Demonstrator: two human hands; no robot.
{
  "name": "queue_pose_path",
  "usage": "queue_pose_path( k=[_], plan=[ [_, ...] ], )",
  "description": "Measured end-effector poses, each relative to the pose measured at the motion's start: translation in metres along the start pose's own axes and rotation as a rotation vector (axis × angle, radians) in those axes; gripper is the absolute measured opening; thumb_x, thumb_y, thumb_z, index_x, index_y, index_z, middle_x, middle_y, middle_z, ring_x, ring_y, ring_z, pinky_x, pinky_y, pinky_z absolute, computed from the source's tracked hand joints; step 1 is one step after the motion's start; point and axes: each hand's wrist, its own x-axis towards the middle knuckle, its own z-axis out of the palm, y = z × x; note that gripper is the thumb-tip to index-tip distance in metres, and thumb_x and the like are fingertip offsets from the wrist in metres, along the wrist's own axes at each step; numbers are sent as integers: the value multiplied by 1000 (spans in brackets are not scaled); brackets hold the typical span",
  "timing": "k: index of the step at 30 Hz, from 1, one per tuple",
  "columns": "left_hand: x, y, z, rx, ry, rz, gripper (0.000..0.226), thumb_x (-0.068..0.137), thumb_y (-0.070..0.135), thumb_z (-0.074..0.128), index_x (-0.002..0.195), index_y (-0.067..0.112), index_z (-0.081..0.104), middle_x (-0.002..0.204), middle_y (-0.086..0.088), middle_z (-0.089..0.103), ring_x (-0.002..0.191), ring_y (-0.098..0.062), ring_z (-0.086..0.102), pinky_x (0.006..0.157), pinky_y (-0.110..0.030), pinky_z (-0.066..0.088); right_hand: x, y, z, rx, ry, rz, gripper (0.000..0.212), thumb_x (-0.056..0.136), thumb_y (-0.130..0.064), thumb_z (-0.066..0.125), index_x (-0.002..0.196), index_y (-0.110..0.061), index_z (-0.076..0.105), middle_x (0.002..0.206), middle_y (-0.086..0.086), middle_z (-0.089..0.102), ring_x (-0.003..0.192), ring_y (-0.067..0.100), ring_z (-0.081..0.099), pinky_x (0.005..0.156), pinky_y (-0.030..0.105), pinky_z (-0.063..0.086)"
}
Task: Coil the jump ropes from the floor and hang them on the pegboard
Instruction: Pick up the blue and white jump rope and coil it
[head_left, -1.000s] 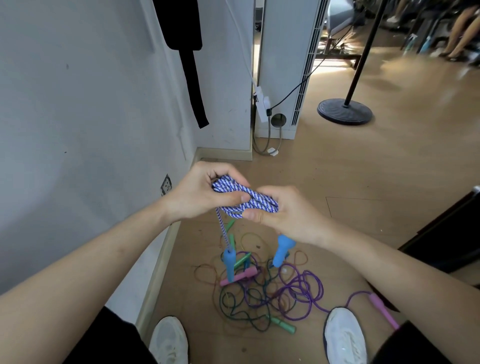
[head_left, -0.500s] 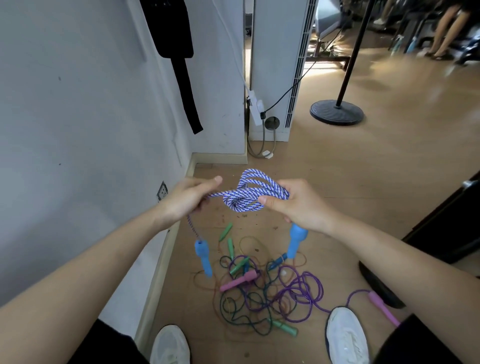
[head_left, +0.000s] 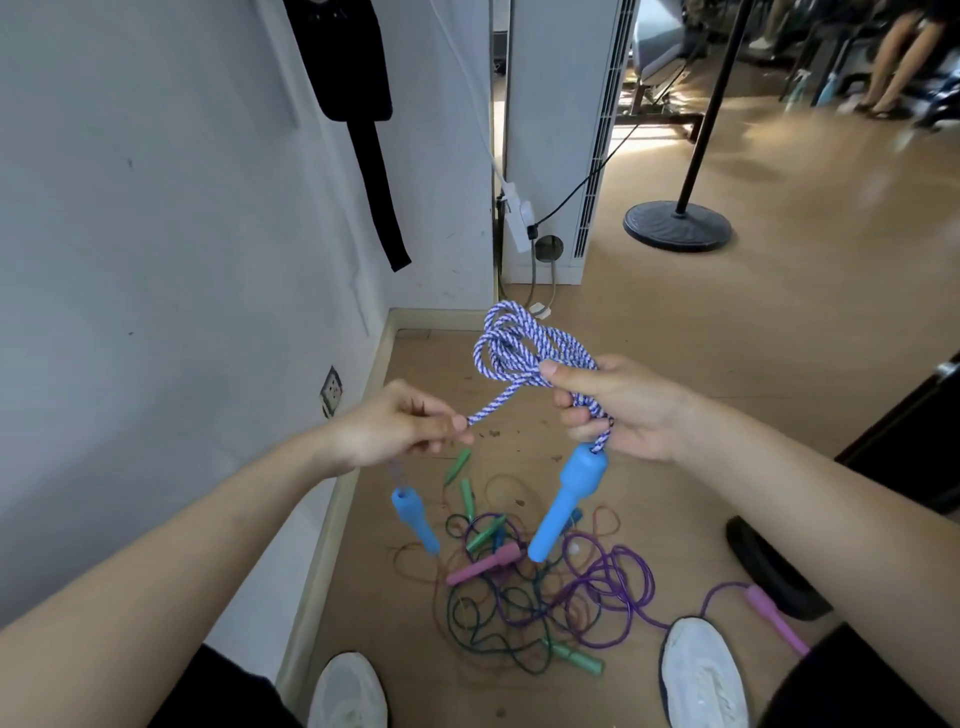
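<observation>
The right hand (head_left: 618, 408) grips the gathered loops of the blue-and-white rope (head_left: 519, 348), thumb pressed on top so the coil cannot spring apart, and one blue handle (head_left: 569, 501) hangs just below the fist. The left hand (head_left: 400, 426) pinches the free strand between thumb and fingertips, drawing it taut, probably to wrap or cinch the coil; its handle (head_left: 414, 517) dangles beneath. The other ropes (head_left: 545, 587) lie tangled on the floor (head_left: 779, 322) between the shoes, waiting their turn.
</observation>
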Motion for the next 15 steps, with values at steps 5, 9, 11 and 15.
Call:
queue_pose_path(
  k=[5, 9, 11, 15],
  plan=[
    [6, -6, 5, -85, -192, -22, 28, 94, 33, 63, 100, 11, 79, 70, -10, 56, 63, -20, 48, 64, -23, 44, -11, -7, 1, -72, -308, 20, 22, 96, -32, 56, 83, -18, 43, 70, 0, 40, 48, 5, 30, 44, 18, 17],
    [6, -10, 1, 25, -260, -6, 40, 78, 57, 75, 89, 19, 77, 92, -26, 66, 84, -24, 57, 84, -26, 51, -21, -15, -4, -445, -608, 55, 19, 95, -27, 55, 79, -19, 54, 68, -1, 41, 48, 7, 30, 44, 20, 20],
    [9, -10, 0, 87, -265, 4, 46, 75, 56, 77, 88, 11, 76, 90, -22, 68, 85, -20, 56, 88, -30, 51, -24, -13, -3, -625, -690, 88, 17, 95, -20, 57, 80, -13, 53, 64, -2, 43, 47, 9, 33, 45, 23, 23],
    [16, -5, -1, 122, -214, 35, 67, 77, 59, 76, 82, -7, 63, 67, -12, 52, 68, -21, 46, 70, -32, 42, -21, -2, -2, -906, -745, 162, 21, 91, -26, 67, 76, -19, 54, 63, 4, 44, 48, 15, 35, 49, 31, 24]
  ],
)
